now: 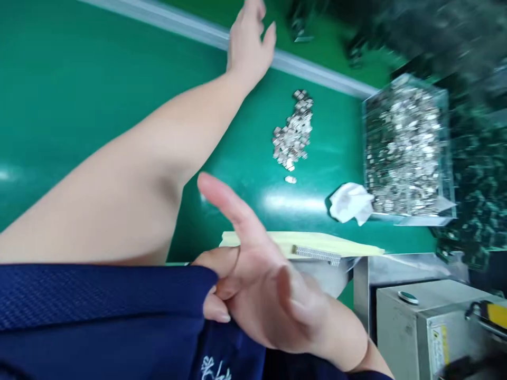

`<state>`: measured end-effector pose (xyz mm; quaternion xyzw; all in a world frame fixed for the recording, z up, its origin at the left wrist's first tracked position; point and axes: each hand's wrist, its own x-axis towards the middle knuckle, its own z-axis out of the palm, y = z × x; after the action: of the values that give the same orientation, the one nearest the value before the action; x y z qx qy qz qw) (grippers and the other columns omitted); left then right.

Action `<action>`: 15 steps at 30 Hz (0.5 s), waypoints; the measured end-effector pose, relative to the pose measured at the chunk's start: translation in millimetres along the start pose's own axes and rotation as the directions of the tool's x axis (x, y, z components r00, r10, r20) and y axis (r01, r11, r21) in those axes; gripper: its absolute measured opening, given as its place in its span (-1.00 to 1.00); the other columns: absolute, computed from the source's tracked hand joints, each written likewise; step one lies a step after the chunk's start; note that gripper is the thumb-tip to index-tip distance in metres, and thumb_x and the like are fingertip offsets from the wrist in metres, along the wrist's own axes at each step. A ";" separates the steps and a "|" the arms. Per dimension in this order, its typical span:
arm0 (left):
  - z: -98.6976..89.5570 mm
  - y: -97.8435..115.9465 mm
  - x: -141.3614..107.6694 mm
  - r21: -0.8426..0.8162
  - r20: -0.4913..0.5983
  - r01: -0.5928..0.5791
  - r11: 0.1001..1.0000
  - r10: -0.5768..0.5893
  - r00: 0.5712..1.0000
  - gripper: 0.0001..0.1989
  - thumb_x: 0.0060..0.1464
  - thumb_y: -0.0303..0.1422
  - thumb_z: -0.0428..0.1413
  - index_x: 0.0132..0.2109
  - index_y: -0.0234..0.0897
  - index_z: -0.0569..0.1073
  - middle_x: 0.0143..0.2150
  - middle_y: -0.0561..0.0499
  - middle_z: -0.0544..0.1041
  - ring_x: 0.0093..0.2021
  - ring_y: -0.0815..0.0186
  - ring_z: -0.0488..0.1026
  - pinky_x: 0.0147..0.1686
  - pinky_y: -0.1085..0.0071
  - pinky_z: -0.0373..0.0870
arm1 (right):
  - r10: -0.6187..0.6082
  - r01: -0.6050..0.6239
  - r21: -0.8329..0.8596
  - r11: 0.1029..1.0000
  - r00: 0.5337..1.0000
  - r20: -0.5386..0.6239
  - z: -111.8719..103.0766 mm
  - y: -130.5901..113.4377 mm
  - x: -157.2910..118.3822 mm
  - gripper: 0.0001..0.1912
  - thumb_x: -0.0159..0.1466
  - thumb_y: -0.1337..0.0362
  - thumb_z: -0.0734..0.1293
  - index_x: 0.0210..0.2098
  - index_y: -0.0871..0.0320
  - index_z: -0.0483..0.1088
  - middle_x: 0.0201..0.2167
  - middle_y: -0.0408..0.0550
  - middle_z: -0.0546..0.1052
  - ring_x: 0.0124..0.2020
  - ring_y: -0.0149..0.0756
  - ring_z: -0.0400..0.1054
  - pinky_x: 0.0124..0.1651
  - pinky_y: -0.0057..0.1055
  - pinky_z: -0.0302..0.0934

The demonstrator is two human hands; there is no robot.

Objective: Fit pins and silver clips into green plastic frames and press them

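Note:
My left hand point(251, 47) reaches over the pale strip at the far side of the green table point(99, 89), its fingers apart and nothing visible in it. The bare left forearm crosses the table from the left. Nearer to me, my right hand point(261, 290) is turned palm up, one finger stretched out. Its other fingers are bent around the edge of the navy sleeve point(119, 295) on my left arm. A loose pile of small silvery metal pieces point(293, 132) lies right of my left forearm, with a small piece point(290, 179) just below it.
A clear box point(407, 153) full of small metal parts stands at the right. Crumpled white paper point(350, 203) touches its near corner. Yellow sheets point(328, 243) with a ridged metal strip point(317, 253) lie along the near edge. A grey metal machine point(400, 316) is at lower right.

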<state>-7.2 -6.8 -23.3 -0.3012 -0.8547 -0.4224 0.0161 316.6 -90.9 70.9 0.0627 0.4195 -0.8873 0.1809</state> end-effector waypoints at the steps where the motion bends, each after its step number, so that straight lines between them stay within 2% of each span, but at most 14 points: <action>1: 2.4 6.9 9.7 -0.017 -0.080 0.039 0.999 -0.041 0.996 -0.71 0.31 -0.39 -0.14 0.04 -0.57 0.22 -0.08 -0.02 0.40 -0.02 0.39 0.41 0.05 0.27 0.30 | -0.081 0.081 0.023 0.996 0.997 0.003 -2.9 -3.4 0.4 -0.32 0.20 -0.08 0.32 0.27 -0.30 0.07 -0.21 -0.17 0.54 -0.44 -0.29 0.35 -0.44 -0.37 0.17; 3: 5.2 12.7 14.4 -0.068 -0.179 0.097 0.993 -0.107 0.978 -0.75 0.26 -0.42 -0.04 -0.02 -0.58 0.18 -0.18 0.00 0.42 -0.15 0.46 0.44 -0.01 0.36 0.33 | -0.231 0.231 -0.022 0.973 0.973 0.010 -11.5 -10.4 -5.0 -0.38 0.18 0.06 0.38 0.21 -0.25 0.20 -0.12 -0.14 0.55 -0.28 -0.23 0.41 -0.37 -0.36 0.14; 4: 5.0 13.1 9.8 -0.098 -0.197 0.086 0.991 -0.104 0.975 -0.77 0.27 -0.44 -0.06 -0.02 -0.58 0.17 -0.20 -0.02 0.43 -0.20 0.47 0.45 -0.05 0.39 0.35 | -0.278 0.275 -0.115 0.954 0.960 -0.010 -17.4 -14.2 -12.0 -0.44 0.20 0.12 0.37 0.18 -0.20 0.26 -0.06 -0.10 0.53 -0.17 -0.19 0.42 -0.30 -0.35 0.17; 5: 3.8 13.6 1.0 -0.137 -0.215 0.071 0.988 -0.099 0.972 -0.78 0.29 -0.44 -0.07 -0.01 -0.56 0.17 -0.18 -0.05 0.44 -0.22 0.47 0.45 -0.08 0.42 0.37 | -0.328 0.307 -0.226 0.925 0.943 -0.061 -24.4 -18.2 -21.9 -0.51 0.23 0.15 0.36 0.16 -0.15 0.29 -0.02 -0.07 0.51 -0.09 -0.17 0.40 -0.24 -0.33 0.19; 6: 1.5 15.2 -11.8 -0.244 -0.213 0.053 0.968 -0.107 0.971 -0.77 0.29 -0.39 -0.06 0.00 -0.50 0.19 -0.13 -0.08 0.45 -0.18 0.45 0.47 -0.08 0.43 0.37 | -0.385 0.322 -0.339 0.884 0.913 -0.136 -32.6 -22.5 -34.1 -0.57 0.27 0.15 0.34 0.13 -0.12 0.32 0.00 -0.05 0.50 -0.06 -0.16 0.39 -0.18 -0.31 0.21; 8: -4.4 23.5 -46.5 -0.284 -0.180 -0.063 0.957 0.012 0.984 -0.63 0.15 -0.20 0.11 -0.01 -0.33 0.27 -0.02 -0.11 0.45 -0.07 0.28 0.49 -0.08 0.36 0.43 | -0.515 0.282 -0.573 0.770 0.805 -0.296 -52.5 -32.0 -62.4 -0.69 0.31 0.17 0.31 0.05 -0.08 0.38 -0.01 -0.04 0.50 -0.05 -0.18 0.38 -0.10 -0.29 0.23; 9: -6.9 30.0 -66.5 -0.260 -0.074 -0.185 0.948 0.171 0.982 -0.47 0.04 -0.10 0.18 0.07 -0.26 0.26 0.10 -0.15 0.39 0.09 0.14 0.41 0.01 0.23 0.41 | -0.582 0.224 -0.680 0.698 0.730 -0.357 -64.0 -37.5 -76.8 -0.74 0.32 0.18 0.31 0.00 -0.07 0.42 -0.04 -0.05 0.50 -0.05 -0.18 0.37 -0.09 -0.30 0.23; 10: -8.5 37.2 -86.4 -0.212 0.065 -0.329 0.920 0.349 0.935 -0.28 -0.08 0.00 0.23 0.15 -0.19 0.23 0.23 -0.19 0.29 0.24 0.02 0.27 0.13 0.08 0.31 | -0.649 0.156 -0.764 0.626 0.647 -0.400 -76.3 -43.8 -90.5 -0.78 0.33 0.18 0.31 -0.04 -0.05 0.44 -0.06 -0.04 0.51 -0.06 -0.18 0.37 -0.10 -0.30 0.24; 11: -8.7 44.5 -104.8 -0.165 0.189 -0.460 0.872 0.486 0.853 -0.11 -0.23 0.09 0.27 0.21 -0.15 0.21 0.33 -0.22 0.17 0.33 -0.10 0.12 0.22 -0.06 0.16 | -0.705 0.080 -0.820 0.566 0.563 -0.432 -89.4 -51.1 -103.1 -0.80 0.32 0.17 0.31 -0.07 -0.03 0.45 -0.07 -0.04 0.51 -0.06 -0.17 0.38 -0.11 -0.30 0.25; 12: -7.1 51.7 -120.3 -0.131 0.315 -0.581 0.803 0.590 0.744 -0.03 -0.30 0.13 0.28 0.25 -0.09 0.20 0.37 -0.22 0.11 0.37 -0.17 0.01 0.27 -0.15 0.02 | -0.752 0.007 -0.852 0.523 0.475 -0.457 -103.2 -59.7 -114.6 -0.80 0.32 0.16 0.31 -0.09 -0.01 0.46 -0.08 -0.03 0.52 -0.08 -0.15 0.38 -0.12 -0.29 0.26; 13: -3.8 58.5 -132.2 -0.107 0.394 -0.673 0.732 0.653 0.647 -0.05 -0.28 0.14 0.26 0.26 -0.01 0.21 0.39 -0.17 0.09 0.38 -0.19 -0.04 0.29 -0.21 -0.09 | -0.793 -0.056 -0.870 0.489 0.386 -0.471 -117.7 -69.4 -124.8 -0.79 0.31 0.14 0.31 -0.09 0.01 0.46 -0.07 -0.02 0.51 -0.09 -0.14 0.39 -0.12 -0.27 0.27; 14: 1.0 64.5 -140.1 -0.075 0.432 -0.730 0.679 0.682 0.590 -0.09 -0.24 0.14 0.24 0.27 0.04 0.21 0.40 -0.15 0.07 0.40 -0.19 -0.07 0.29 -0.23 -0.14 | -0.828 -0.116 -0.880 0.461 0.302 -0.473 -133.0 -80.4 -133.9 -0.77 0.30 0.11 0.31 -0.09 0.02 0.45 -0.06 -0.01 0.51 -0.09 -0.13 0.39 -0.11 -0.25 0.27; 15: 6.9 69.7 -144.4 -0.042 0.448 -0.765 0.643 0.696 0.561 -0.15 -0.16 0.12 0.21 0.28 0.07 0.20 0.40 -0.13 0.08 0.40 -0.18 -0.08 0.29 -0.24 -0.15 | -0.854 -0.177 -0.883 0.435 0.228 -0.467 -148.8 -92.2 -142.1 -0.74 0.28 0.09 0.31 -0.09 0.04 0.45 -0.05 0.00 0.50 -0.09 -0.11 0.39 -0.09 -0.23 0.28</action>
<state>149.3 -42.0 -18.8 -0.7105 -0.6637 -0.2323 0.0274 407.7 115.1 79.6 0.3425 0.7923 -0.3835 -0.3285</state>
